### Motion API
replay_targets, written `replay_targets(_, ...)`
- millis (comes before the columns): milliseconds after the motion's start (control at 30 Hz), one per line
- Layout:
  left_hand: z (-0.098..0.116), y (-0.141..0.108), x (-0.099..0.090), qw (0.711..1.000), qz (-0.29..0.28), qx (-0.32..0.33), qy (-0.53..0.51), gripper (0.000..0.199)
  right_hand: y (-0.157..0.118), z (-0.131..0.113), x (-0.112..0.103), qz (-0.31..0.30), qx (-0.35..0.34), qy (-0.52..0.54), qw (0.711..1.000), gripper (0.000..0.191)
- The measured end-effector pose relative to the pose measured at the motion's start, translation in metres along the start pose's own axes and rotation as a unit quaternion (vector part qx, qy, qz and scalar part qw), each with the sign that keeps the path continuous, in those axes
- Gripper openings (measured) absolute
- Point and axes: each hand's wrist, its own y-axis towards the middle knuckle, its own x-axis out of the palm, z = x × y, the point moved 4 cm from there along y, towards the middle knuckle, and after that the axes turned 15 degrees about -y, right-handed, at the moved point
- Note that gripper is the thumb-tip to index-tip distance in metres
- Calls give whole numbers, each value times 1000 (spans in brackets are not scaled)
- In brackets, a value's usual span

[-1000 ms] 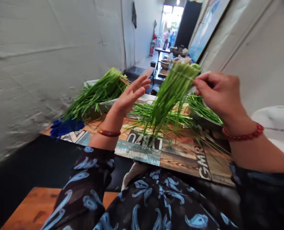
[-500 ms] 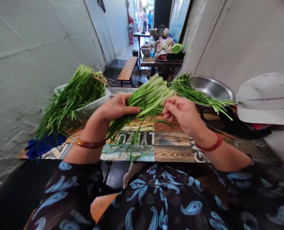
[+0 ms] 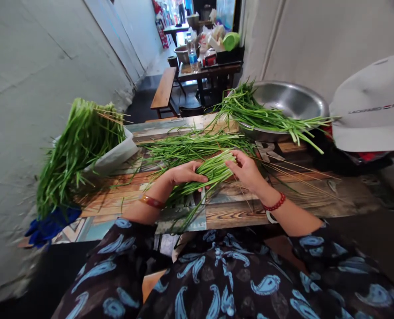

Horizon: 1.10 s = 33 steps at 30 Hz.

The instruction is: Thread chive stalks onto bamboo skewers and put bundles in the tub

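Note:
A bunch of green stalks (image 3: pixel 216 170) lies across my two hands, low over the patterned wooden table (image 3: pixel 236 212). My left hand (image 3: pixel 186 173) is wrapped round its middle, thumb on top. At the pale cut ends, my right hand (image 3: pixel 245 170) has its thumb and fingers closed on the bunch. The leafy ends hang toward the table's front edge. Just beyond my hands lies a loose pile of green stalks (image 3: pixel 190 146). Thin wooden sticks (image 3: pixel 303 177) lie on the table to the right.
At the left, a white bin (image 3: pixel 117 153) overflows with stalks, beside blue gloves (image 3: pixel 52 226). A metal basin (image 3: pixel 293 99) holding more stalks stands at the right, next to a white cap (image 3: pixel 372 106). Farther back are a wooden bench (image 3: pixel 164 91) and another table with a bottle (image 3: pixel 192 55).
Both hands have lowered the bunch toward the table, and my right hand has closed on its pale ends. The view has tilted down, showing more of the pile and basin.

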Motion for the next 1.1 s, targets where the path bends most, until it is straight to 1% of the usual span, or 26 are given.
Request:
replay_targets(67,-2,8,1,999,12,16,37,35,4,8,-1,9,4,-46,999,37)
replay_targets(133,1,12,-1,995,42,39,88,37,7,15,-2,9,14,-94,995,32)
replay_targets(200,9,13,-8,989,76,54,115,45,11,22,-2,4,19,-135,991,28)
replay_targets(233,15,13,-13,986,102,64,117,49,13,24,-3,5,18,-152,988,26)
replay_targets(300,28,12,-28,972,176,101,115,54,15,30,-3,12,18,-181,983,24)
replay_targets(367,41,15,-43,950,246,144,127,50,17,36,-3,16,18,-192,981,23)
replay_targets(467,52,30,-61,912,309,185,198,38,18,43,-2,14,9,-172,985,21)
replay_targets(500,55,36,-66,893,331,193,237,34,18,45,-2,14,5,-158,987,20)
replay_targets(567,58,50,-75,845,377,203,320,27,19,47,-2,11,3,-126,992,21)
replay_targets(633,62,62,-83,803,407,204,385,23,20,48,-2,4,6,-111,994,24)
replay_targets(667,64,67,-86,789,412,203,407,22,20,48,-2,0,6,-114,993,25)
replay_targets(733,68,73,-91,773,414,204,436,20,20,46,-3,0,1,-132,991,26)
replay_targets(833,72,69,-95,763,410,203,457,16,19,42,-3,11,-17,-150,989,24)
replay_targets(900,70,61,-94,770,391,194,466,13,18,40,-3,15,-27,-154,988,23)
replay_targets(1000,62,52,-85,790,337,173,482,13,16,38,-2,17,-38,-160,986,22)
replay_targets(1100,55,55,-70,789,297,183,506,16,14,35,-2,17,-50,-169,984,20)
